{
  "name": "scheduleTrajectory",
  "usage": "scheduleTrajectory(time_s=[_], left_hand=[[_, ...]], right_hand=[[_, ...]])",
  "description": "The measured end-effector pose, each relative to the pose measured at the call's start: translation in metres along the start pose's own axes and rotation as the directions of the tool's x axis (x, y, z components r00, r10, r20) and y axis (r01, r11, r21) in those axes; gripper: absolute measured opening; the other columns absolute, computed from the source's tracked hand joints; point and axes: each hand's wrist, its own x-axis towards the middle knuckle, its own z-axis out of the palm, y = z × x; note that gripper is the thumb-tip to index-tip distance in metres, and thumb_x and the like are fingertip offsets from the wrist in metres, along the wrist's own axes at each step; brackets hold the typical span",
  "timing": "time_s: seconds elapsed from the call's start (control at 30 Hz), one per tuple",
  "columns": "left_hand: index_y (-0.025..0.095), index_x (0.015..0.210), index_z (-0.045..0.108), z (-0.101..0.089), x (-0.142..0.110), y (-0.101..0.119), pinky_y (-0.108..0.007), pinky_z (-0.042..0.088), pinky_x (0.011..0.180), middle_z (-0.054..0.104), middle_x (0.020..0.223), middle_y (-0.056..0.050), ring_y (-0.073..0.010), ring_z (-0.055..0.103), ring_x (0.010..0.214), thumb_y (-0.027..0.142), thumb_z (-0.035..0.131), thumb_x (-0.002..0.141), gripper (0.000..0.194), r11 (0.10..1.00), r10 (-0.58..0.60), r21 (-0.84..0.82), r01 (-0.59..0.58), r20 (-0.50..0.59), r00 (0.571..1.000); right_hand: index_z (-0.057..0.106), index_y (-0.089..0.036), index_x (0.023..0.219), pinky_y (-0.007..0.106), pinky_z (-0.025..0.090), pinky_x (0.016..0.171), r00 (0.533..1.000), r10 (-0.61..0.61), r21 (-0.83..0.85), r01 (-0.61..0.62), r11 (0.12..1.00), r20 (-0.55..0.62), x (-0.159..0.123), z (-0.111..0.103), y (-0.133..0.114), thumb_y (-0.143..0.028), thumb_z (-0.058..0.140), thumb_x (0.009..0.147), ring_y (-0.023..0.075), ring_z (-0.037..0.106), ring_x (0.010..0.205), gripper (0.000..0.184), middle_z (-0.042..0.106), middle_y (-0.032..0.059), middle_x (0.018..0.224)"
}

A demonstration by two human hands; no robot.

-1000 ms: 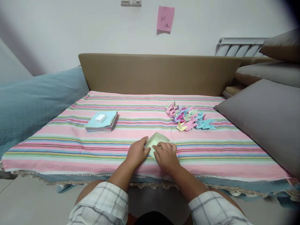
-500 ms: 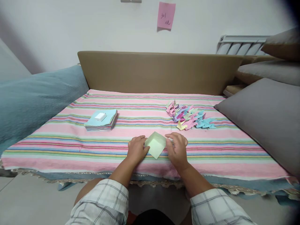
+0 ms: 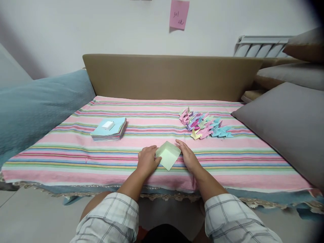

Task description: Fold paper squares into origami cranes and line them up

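One green paper (image 3: pixel 169 158): corner, long axis toward backrest (image 3: pixel 172 77).
Left hand (image 3: pixel 149 161): gripping paper's edge.
Right hand (image 3: pixel 188 157): fingers open, beside paper.

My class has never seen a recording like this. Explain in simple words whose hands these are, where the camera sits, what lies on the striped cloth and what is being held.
There is no robot here: the bare hands belong to a person in checked sleeves. The camera is worn on that person's head and looks forward and down, so we see roughly what they see.

The left hand holds the left corner of a pale green folded paper, thumb on top. The right hand is open at the right corner; whether it touches is hard to tell.

Farther back on the striped cloth, to the left, is a stack of coloured paper with a small white block on top. To the right is a cluster of folded paper birds.
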Motion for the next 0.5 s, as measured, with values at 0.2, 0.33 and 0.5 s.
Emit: scheduleTrajectory(time_s=[0.2,0.33,0.5], left_hand=[[0.027,0.121,0.057,0.0005,0.0,-0.0002,-0.042,0.036,0.096,0.055,0.13,-0.002,-0.0277,0.047,0.115,0.03,0.057,0.075,0.045,1.0,0.006,0.007,-0.006,-0.003,1.0],[0.028,0.122,0.055,-0.0015,-0.0017,0.0014,-0.042,0.036,0.095,0.057,0.127,-0.003,-0.028,0.047,0.114,0.029,0.057,0.076,0.047,1.0,0.009,0.003,-0.009,-0.006,1.0],[0.031,0.122,0.055,-0.0015,-0.0032,0.0022,-0.043,0.036,0.095,0.057,0.127,-0.002,-0.0277,0.047,0.114,0.027,0.058,0.076,0.046,1.0,0.018,0.002,-0.018,-0.006,1.0]], right_hand=[[0.053,-0.021,0.124,0.038,0.038,0.1,0.999,-0.016,-0.047,0.018,0.999,0.037,-0.001,-0.0004,0.004,-0.064,0.032,0.086,0.0225,0.056,0.11,0.061,0.065,0.0072,0.113],[0.053,-0.022,0.122,0.039,0.039,0.098,0.997,-0.031,-0.077,0.036,0.996,0.064,-0.002,0.0005,0.0045,-0.06,0.03,0.088,0.0217,0.061,0.102,0.056,0.07,0.0052,0.099],[0.054,-0.024,0.12,0.042,0.036,0.101,0.996,-0.043,-0.181,0.057,0.982,0.082,-0.0033,0.0018,0.0024,-0.056,0.027,0.09,0.0213,0.059,0.108,0.052,0.07,0.0035,0.097]])
